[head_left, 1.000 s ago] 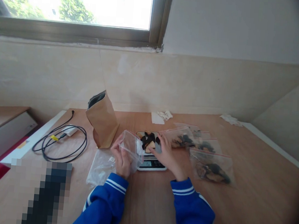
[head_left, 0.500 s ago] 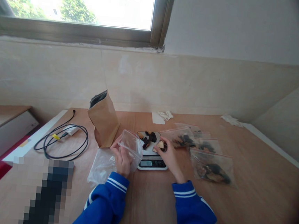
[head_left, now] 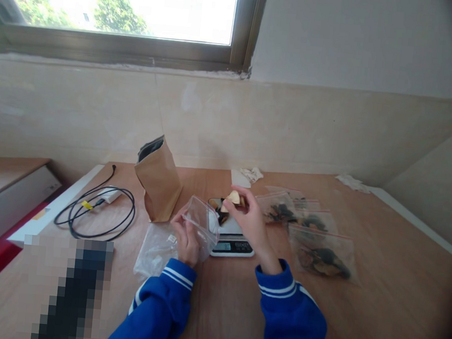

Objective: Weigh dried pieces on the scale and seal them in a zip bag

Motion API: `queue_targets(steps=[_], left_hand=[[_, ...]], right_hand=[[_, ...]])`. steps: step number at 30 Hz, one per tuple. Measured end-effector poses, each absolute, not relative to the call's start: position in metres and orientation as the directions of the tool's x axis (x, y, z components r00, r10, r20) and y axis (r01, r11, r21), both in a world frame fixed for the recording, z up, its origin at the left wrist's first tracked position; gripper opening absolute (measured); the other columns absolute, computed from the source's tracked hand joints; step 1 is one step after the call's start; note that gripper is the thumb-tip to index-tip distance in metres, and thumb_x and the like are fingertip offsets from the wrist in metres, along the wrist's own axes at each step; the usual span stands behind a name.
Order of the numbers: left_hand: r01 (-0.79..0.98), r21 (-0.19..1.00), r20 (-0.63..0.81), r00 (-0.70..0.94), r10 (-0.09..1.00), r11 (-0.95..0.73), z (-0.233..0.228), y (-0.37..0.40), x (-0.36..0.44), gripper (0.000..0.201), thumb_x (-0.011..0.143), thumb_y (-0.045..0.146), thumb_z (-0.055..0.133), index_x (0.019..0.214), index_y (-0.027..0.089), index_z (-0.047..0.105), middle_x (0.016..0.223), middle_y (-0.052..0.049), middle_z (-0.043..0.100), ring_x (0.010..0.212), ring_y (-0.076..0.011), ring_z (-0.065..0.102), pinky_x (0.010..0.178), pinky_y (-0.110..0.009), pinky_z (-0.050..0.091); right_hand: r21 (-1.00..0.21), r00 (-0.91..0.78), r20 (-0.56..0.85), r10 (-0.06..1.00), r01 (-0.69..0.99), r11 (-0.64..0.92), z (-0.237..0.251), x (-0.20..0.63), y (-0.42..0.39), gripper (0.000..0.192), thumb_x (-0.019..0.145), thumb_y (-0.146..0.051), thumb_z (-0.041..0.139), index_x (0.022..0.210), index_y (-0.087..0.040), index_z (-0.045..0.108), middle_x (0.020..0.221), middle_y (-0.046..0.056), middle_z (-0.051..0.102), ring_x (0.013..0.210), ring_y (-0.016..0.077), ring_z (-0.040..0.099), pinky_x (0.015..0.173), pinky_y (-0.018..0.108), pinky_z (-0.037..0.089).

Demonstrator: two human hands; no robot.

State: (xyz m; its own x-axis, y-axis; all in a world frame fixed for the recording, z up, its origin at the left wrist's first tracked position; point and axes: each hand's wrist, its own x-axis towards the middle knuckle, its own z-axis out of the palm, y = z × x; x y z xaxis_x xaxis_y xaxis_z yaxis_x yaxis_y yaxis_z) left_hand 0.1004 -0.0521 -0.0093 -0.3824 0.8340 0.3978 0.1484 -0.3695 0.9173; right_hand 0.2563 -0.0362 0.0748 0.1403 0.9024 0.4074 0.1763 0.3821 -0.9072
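My left hand (head_left: 186,244) is closed on a clear zip bag (head_left: 206,221), whose mouth tilts toward the scale. Pinched in my right hand (head_left: 255,229) are dried slices (head_left: 233,197), pale on one face with dark edges, raised above the pan. Below them stands a white kitchen scale (head_left: 233,248) with a lit display. Dark dried pieces (head_left: 222,217) still lie on its pan, partly hidden by the bag and my right hand.
Several filled zip bags (head_left: 323,254) lie to the right of the scale. A brown paper bag (head_left: 160,187) stands behind my left hand, with clear plastic bags (head_left: 150,255) in front of it. A coiled black cable (head_left: 71,225) lies at left, near a pixelated dark object (head_left: 76,293).
My right hand has lifted slices off the pan, moving up and slightly left. My left hand with the zip bag has stayed nearly in place.
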Motion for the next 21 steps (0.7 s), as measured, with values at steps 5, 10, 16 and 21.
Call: queue_targets(steps=[5, 10, 16, 21], left_hand=[[0.167, 0.896, 0.444, -0.378, 0.813, -0.412, -0.003, -0.053, 0.102, 0.041, 0.092, 0.048, 0.035, 0.119, 0.018, 0.042, 0.127, -0.016, 0.049, 0.121, -0.0248, 0.048, 0.106, -0.045, 0.034], [0.149, 0.921, 0.389, -0.398, 0.831, -0.36, -0.002, -0.052, 0.102, 0.043, 0.092, 0.051, 0.034, 0.119, 0.018, 0.04, 0.125, -0.016, 0.05, 0.118, -0.0242, 0.05, 0.103, -0.044, 0.036], [0.114, 0.955, 0.296, -0.444, 0.846, -0.274, -0.004, -0.051, 0.101, 0.042, 0.092, 0.052, 0.032, 0.114, 0.017, 0.039, 0.121, -0.015, 0.049, 0.116, -0.0232, 0.049, 0.103, -0.04, 0.036], [0.118, 0.952, 0.305, -0.456, 0.836, -0.283, -0.003, -0.05, 0.101, 0.038, 0.092, 0.051, 0.033, 0.114, 0.02, 0.038, 0.12, -0.012, 0.05, 0.117, -0.0222, 0.049, 0.104, -0.041, 0.036]], right_hand=[[-0.812, -0.112, 0.484, 0.868, 0.311, 0.493, 0.098, 0.225, -0.045, 0.037, 0.083, -0.031, 0.061, 0.119, -0.024, 0.06, 0.111, 0.006, 0.063, 0.097, 0.0187, 0.061, 0.083, 0.031, 0.052], [-0.809, -0.139, 0.492, 0.86, 0.293, 0.51, 0.09, 0.228, -0.045, 0.033, 0.094, -0.035, 0.043, 0.121, -0.024, 0.059, 0.119, 0.006, 0.062, 0.107, 0.0183, 0.059, 0.089, 0.032, 0.05], [-0.705, -0.003, 0.528, 0.849, 0.556, 0.44, 0.044, 0.256, -0.02, 0.033, 0.094, -0.034, 0.041, 0.118, -0.022, 0.059, 0.119, 0.011, 0.059, 0.115, 0.0233, 0.054, 0.097, 0.042, 0.045], [-0.526, -0.187, 0.488, 0.852, 0.716, 0.459, 0.007, 0.26, -0.018, 0.043, 0.086, -0.036, 0.054, 0.127, -0.023, 0.053, 0.138, 0.013, 0.045, 0.13, 0.0289, 0.039, 0.105, 0.051, 0.036]])
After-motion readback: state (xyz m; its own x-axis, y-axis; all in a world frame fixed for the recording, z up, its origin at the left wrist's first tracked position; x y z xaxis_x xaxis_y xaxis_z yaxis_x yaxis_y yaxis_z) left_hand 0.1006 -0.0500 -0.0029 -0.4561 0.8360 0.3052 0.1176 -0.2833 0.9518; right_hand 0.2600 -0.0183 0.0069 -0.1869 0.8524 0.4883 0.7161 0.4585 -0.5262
